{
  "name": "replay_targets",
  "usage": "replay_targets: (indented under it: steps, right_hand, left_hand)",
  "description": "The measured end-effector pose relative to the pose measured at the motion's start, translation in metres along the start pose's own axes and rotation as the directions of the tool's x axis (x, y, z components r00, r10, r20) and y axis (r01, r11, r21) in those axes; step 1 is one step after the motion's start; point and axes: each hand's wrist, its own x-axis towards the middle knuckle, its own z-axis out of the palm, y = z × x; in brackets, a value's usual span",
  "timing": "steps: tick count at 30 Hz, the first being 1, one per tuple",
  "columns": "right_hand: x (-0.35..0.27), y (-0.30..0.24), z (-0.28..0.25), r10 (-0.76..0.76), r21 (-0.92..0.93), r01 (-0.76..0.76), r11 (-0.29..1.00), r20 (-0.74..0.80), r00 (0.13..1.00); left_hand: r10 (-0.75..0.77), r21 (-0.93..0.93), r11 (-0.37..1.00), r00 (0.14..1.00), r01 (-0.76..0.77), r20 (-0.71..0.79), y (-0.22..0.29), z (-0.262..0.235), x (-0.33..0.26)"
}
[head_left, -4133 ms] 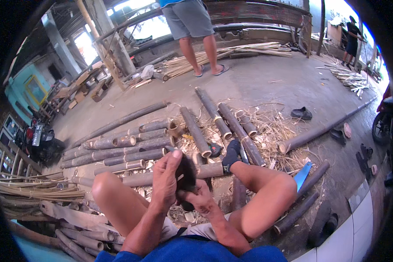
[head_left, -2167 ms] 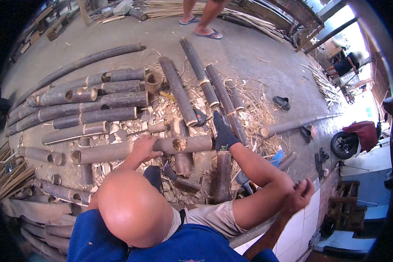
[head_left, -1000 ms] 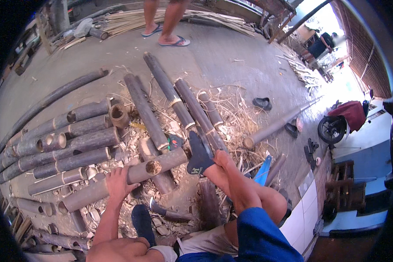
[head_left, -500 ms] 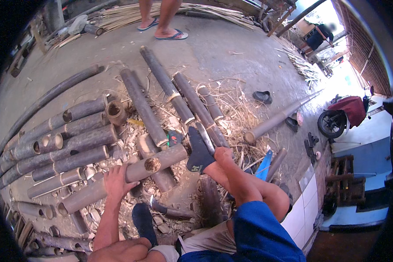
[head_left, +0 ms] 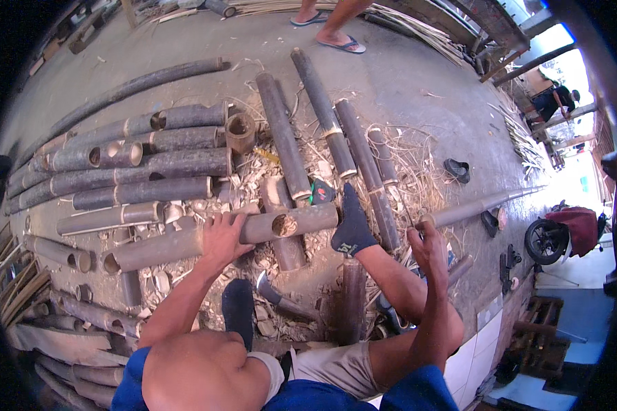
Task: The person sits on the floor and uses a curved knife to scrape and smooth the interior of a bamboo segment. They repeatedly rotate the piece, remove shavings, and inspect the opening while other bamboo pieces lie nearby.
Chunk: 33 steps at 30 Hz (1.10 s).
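Note:
My left hand (head_left: 223, 238) lies over a brown bamboo tube (head_left: 161, 248), fingers wrapped across its top. The tube lies across two other pieces and has an opening (head_left: 284, 225) cut near its right end, with pale material inside. My socked right foot (head_left: 353, 222) stands beside that end. Raised at the right, my right hand (head_left: 428, 248) is closed around a knife, whose thin blade (head_left: 404, 205) points up and away, nearly edge-on. Its handle is hidden in the fist. A curved blade with a dark handle (head_left: 288, 305) lies between my feet.
Several bamboo tubes (head_left: 178, 164) lie stacked at the left, and more (head_left: 284, 137) lie ahead. Chips and shavings (head_left: 418, 151) cover the floor. A person's sandalled feet (head_left: 339, 41) are at the far side; another person (head_left: 552, 99) bends at the far right. A motorbike (head_left: 562, 236) stands right.
My right hand has lifted with the knife away from my foot, toward the right. My left hand stays on the tube. The view has shifted, and the scene sits farther right.

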Motion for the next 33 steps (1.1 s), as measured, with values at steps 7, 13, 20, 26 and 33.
replay_targets:
  steps: [7,13,20,26,33]
  right_hand:
    - [-0.134,-0.106,0.080,0.052,0.712,-0.292,0.639,0.339,0.939]
    - [-0.175,-0.139,0.141,-0.143,0.639,-0.154,0.753,0.388,0.911]
    - [-0.181,-0.135,0.161,-0.223,0.597,-0.022,0.802,0.332,0.917]
    - [-0.184,-0.135,0.170,-0.264,0.568,0.016,0.823,0.358,0.895]
    - [-0.185,-0.131,0.173,-0.284,0.486,0.093,0.869,0.336,0.898]
  left_hand:
    - [0.078,-0.165,0.985,0.984,-0.051,0.159,-0.004,-0.004,0.025]
    - [-0.048,-0.074,0.995,0.988,0.059,0.145,0.005,0.002,0.027]
    - [-0.180,-0.125,0.973,0.976,0.196,0.124,0.015,0.005,0.027]
    - [-0.190,-0.086,0.976,0.975,0.200,0.118,0.014,0.007,0.030]
    - [-0.232,-0.145,0.951,0.941,0.273,0.247,0.017,-0.001,0.033]
